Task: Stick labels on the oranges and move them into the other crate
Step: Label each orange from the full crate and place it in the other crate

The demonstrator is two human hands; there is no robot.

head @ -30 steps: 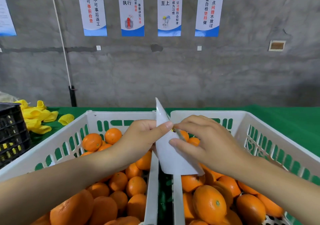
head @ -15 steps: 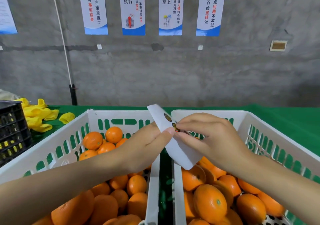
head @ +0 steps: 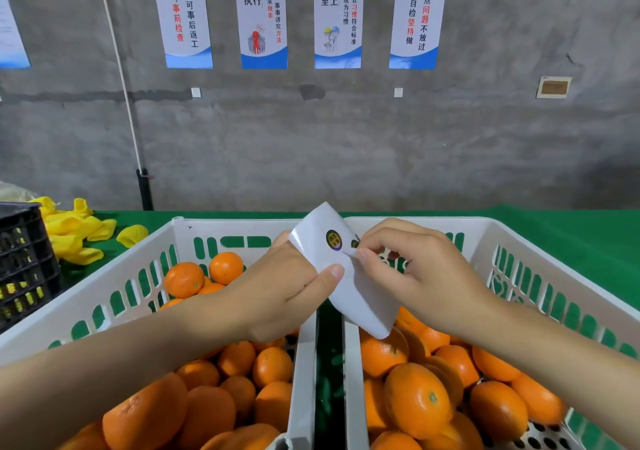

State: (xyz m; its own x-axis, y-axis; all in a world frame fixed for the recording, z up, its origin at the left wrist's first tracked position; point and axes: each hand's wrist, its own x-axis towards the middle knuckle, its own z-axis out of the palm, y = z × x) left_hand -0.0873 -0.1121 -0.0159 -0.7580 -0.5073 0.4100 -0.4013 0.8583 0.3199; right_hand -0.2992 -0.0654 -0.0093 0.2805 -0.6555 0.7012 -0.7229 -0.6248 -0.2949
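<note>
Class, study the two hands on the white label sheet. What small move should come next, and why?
Probably the right hand should peel the round label off the label sheet: it pinches that label's edge, while the left hand grips the sheet.

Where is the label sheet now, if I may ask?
Head view, centre: the left hand holds the label sheet above the gap between the two crates; the right hand pinches its edge.

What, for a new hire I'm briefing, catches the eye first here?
The left crate and right crate, both full of oranges, sit side by side on a green table. Above their gap, the left hand holds a label sheet while the right hand pinches a sticker on it.
</note>
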